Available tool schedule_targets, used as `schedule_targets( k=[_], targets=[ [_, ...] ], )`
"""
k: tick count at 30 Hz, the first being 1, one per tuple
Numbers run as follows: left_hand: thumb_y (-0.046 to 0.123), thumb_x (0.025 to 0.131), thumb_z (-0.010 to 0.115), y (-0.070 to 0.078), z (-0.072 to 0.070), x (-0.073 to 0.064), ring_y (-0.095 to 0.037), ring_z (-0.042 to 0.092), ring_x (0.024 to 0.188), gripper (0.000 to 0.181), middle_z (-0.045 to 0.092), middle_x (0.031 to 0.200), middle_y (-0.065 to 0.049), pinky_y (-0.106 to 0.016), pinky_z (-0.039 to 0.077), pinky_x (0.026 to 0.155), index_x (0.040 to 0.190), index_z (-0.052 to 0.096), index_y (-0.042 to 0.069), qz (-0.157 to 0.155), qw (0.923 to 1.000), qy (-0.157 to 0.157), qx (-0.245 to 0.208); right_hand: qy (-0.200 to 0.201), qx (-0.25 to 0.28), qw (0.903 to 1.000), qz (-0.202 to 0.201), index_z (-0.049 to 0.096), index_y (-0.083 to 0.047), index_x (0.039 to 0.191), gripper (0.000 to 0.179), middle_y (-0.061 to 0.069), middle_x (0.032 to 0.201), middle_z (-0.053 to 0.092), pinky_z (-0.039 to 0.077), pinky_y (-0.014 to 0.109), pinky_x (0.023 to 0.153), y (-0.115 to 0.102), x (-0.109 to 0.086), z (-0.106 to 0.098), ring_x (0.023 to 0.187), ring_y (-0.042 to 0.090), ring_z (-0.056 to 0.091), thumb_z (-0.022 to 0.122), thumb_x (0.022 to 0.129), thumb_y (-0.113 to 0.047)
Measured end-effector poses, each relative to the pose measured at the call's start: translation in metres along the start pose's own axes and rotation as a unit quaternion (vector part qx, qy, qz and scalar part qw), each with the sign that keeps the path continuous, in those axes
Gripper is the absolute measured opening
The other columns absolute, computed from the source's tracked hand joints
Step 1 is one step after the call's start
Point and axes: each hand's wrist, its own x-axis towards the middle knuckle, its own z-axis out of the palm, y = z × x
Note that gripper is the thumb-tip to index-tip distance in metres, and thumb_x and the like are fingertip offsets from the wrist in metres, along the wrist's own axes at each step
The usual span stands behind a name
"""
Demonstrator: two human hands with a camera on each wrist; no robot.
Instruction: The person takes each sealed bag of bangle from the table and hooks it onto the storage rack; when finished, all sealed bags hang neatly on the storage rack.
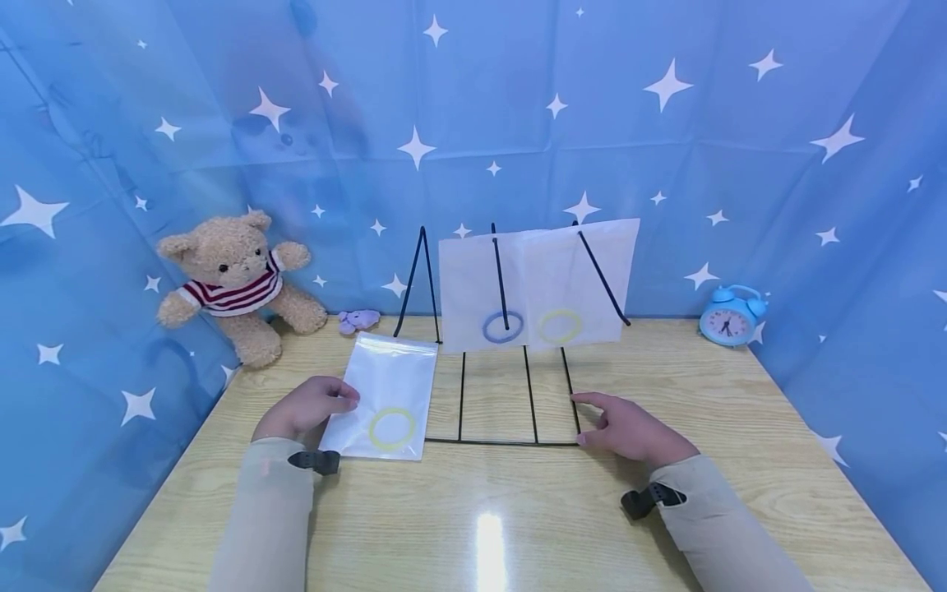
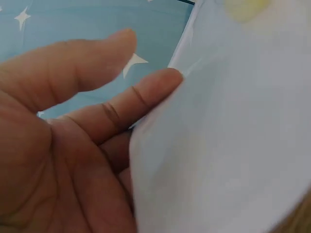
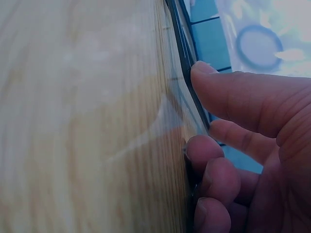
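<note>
A white zip bag (image 1: 370,386) with a yellow ring on it stands or lies at the front left of a black wire rack (image 1: 494,443). My left hand (image 1: 311,404) is at its left edge. In the left wrist view the fingers touch the edge of the bag (image 2: 223,126), and the thumb stands apart from it. With thumb and index finger, my right hand (image 1: 629,427) holds the rack's front right corner; its other fingers curl below. Two more white bags hang at the back, one with a blue ring (image 1: 484,321), one with a yellow ring (image 1: 592,288).
A teddy bear (image 1: 237,275) in a striped sweater sits at the back left of the wooden table (image 1: 414,526). Beside it lies a small purple toy (image 1: 358,321). A blue alarm clock (image 1: 731,316) stands at the back right, before a starry blue curtain (image 1: 473,99).
</note>
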Motion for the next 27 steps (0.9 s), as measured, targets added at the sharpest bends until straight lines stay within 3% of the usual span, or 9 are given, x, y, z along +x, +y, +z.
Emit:
schedule_targets(
  k=[5,12,14,16,19,22,24,27],
  targets=[
    [0.022,0.103,0.062,0.0014,-0.0025,-0.0028,-0.046,0.040,0.147,0.038,0.046,0.159,-0.025,-0.069,0.034,0.118,0.136,0.067,0.005,0.016,0.9997,0.004,-0.020,0.001,0.002,1.0000,0.002,0.048,-0.017,0.160,0.076,0.007,0.087,0.053,0.040,0.036,0.060,-0.0005,0.0000,0.0005,0.076,0.023,0.047,0.082,0.093,-0.030],
    [0.010,0.103,0.058,-0.0001,-0.0056,-0.0026,-0.046,0.025,0.156,0.046,0.036,0.167,-0.024,-0.071,0.020,0.123,0.148,0.057,0.003,0.062,0.9942,0.017,-0.086,0.000,-0.002,1.0000,0.001,0.047,-0.016,0.160,0.077,0.007,0.088,0.054,0.040,0.035,0.061,-0.0003,0.0002,-0.0001,0.077,0.022,0.047,0.082,0.093,-0.030],
    [0.004,0.103,0.054,0.0000,-0.0054,-0.0020,-0.044,0.030,0.153,0.048,0.034,0.167,-0.024,-0.067,0.023,0.123,0.151,0.055,0.003,0.072,0.9915,0.017,-0.107,0.002,0.001,1.0000,0.004,0.048,-0.017,0.160,0.076,0.007,0.088,0.054,0.040,0.035,0.061,-0.0001,0.0008,-0.0001,0.077,0.022,0.047,0.082,0.093,-0.030],
    [0.001,0.102,0.051,0.0007,-0.0053,-0.0016,-0.040,0.044,0.143,0.052,0.038,0.165,-0.023,-0.059,0.034,0.119,0.153,0.053,0.004,0.076,0.9894,0.021,-0.122,0.001,0.001,1.0000,0.001,0.047,-0.016,0.160,0.076,0.007,0.088,0.053,0.040,0.035,0.061,-0.0002,0.0009,-0.0001,0.077,0.022,0.047,0.082,0.093,-0.030],
    [-0.003,0.099,0.048,0.0018,-0.0056,-0.0024,-0.030,0.064,0.115,0.056,0.049,0.154,-0.024,-0.041,0.051,0.101,0.155,0.050,0.005,0.081,0.9858,0.025,-0.145,0.003,0.002,1.0000,0.005,0.048,-0.018,0.159,0.076,0.007,0.086,0.053,0.040,0.035,0.061,0.0000,0.0015,-0.0001,0.076,0.022,0.047,0.083,0.093,-0.030],
    [-0.006,0.098,0.046,0.0022,-0.0059,-0.0033,-0.021,0.070,0.094,0.058,0.057,0.143,-0.026,-0.031,0.057,0.084,0.155,0.049,0.003,0.092,0.9819,0.030,-0.162,0.004,0.005,1.0000,0.005,0.049,-0.018,0.159,0.075,0.007,0.084,0.053,0.041,0.036,0.059,-0.0001,0.0015,-0.0004,0.073,0.023,0.047,0.082,0.093,-0.029],
    [-0.006,0.098,0.045,0.0022,-0.0058,-0.0034,-0.018,0.071,0.093,0.057,0.060,0.141,-0.025,-0.029,0.058,0.083,0.155,0.051,0.004,0.094,0.9809,0.039,-0.166,0.004,0.004,1.0000,0.004,0.048,-0.018,0.159,0.075,0.007,0.083,0.053,0.041,0.036,0.058,-0.0004,0.0014,-0.0005,0.072,0.023,0.048,0.082,0.093,-0.028],
    [-0.005,0.100,0.043,0.0010,-0.0057,-0.0028,-0.022,0.069,0.104,0.056,0.057,0.148,-0.023,-0.033,0.055,0.091,0.154,0.054,0.007,0.091,0.9820,0.062,-0.153,0.003,0.003,1.0000,0.004,0.048,-0.017,0.159,0.075,0.006,0.081,0.054,0.041,0.035,0.057,-0.0005,0.0010,-0.0006,0.070,0.022,0.048,0.082,0.093,-0.028]
  ],
)
